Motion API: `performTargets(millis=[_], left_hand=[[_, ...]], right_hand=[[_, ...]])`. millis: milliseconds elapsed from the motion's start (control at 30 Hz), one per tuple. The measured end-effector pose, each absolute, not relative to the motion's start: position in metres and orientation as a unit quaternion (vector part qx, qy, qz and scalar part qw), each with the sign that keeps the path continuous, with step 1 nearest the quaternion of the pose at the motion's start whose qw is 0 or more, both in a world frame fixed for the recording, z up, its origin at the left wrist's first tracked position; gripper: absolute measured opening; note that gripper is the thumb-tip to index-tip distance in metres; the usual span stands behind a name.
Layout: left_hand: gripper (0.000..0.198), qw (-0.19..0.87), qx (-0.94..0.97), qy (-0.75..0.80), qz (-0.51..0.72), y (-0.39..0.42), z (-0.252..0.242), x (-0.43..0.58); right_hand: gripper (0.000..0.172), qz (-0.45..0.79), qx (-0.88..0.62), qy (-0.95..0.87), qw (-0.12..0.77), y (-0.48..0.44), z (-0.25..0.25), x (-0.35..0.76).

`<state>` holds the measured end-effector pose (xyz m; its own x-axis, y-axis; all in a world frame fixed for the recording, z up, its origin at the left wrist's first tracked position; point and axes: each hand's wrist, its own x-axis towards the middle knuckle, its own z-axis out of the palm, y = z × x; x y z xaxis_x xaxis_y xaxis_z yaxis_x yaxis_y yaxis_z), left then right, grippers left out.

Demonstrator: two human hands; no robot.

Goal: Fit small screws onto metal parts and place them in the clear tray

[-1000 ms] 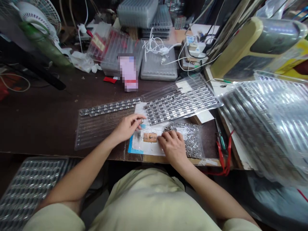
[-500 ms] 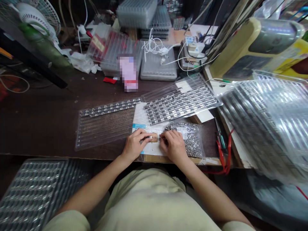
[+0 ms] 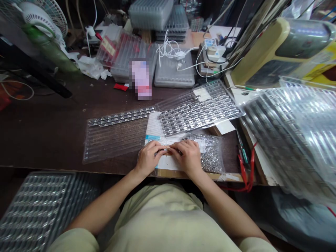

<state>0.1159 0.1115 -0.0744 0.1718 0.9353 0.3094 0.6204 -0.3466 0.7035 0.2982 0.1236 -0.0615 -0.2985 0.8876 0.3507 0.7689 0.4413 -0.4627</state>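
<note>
- So, the left hand (image 3: 148,159) and the right hand (image 3: 187,157) are together at the front of the desk, fingertips meeting and pinching a small metal part (image 3: 166,151) between them; it is too small to make out in detail.
- Under both hands lies a white paper sheet (image 3: 154,127), with a blue label (image 3: 152,138) near its left side.
- Just beside the right hand sits a clear bag (image 3: 211,154) packed with small metal pieces.
- Left of the paper is a clear tray (image 3: 112,145), with a row of metal strips (image 3: 120,117) along its far side.
- Past the paper, another clear tray (image 3: 201,110) holds metal strips in neat rows.
- Right of the bag, two screwdrivers (image 3: 242,151) lie near a red cord (image 3: 249,178).
- Below the desk at left is a tray of metal pieces (image 3: 44,210); at right, a tall stack of clear trays (image 3: 291,136) leans in.
- Farthest off are grey plastic boxes (image 3: 174,71), a white cable (image 3: 168,49), a blurred pink box (image 3: 140,78) and an electric fan (image 3: 39,17) — all on or beside the dark desk (image 3: 44,119).
</note>
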Motion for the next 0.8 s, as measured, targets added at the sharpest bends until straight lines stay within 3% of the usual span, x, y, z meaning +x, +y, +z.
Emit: performTargets(millis=[133,400,633,800], left_hand=[[0.01,0.223,0.68,0.549,0.432,0.112,-0.074,0.112],[0.011,0.241,0.668,0.553,0.436,0.113,-0.077,0.11],[0.012,0.233,0.722,0.527,0.383,0.115,-0.066,0.123],[0.012,0.209,0.761,0.506,0.348,0.118,-0.067,0.134]], right_hand=[[0.012,0.103,-0.501,-0.815,0.272,0.124,-0.067,0.284],[0.018,0.037,-0.514,-0.828,0.22,0.12,-0.066,0.291],[0.01,-0.058,-0.502,-0.85,0.15,0.114,-0.061,0.303],[0.016,-0.058,-0.516,-0.836,0.177,0.119,-0.07,0.304]])
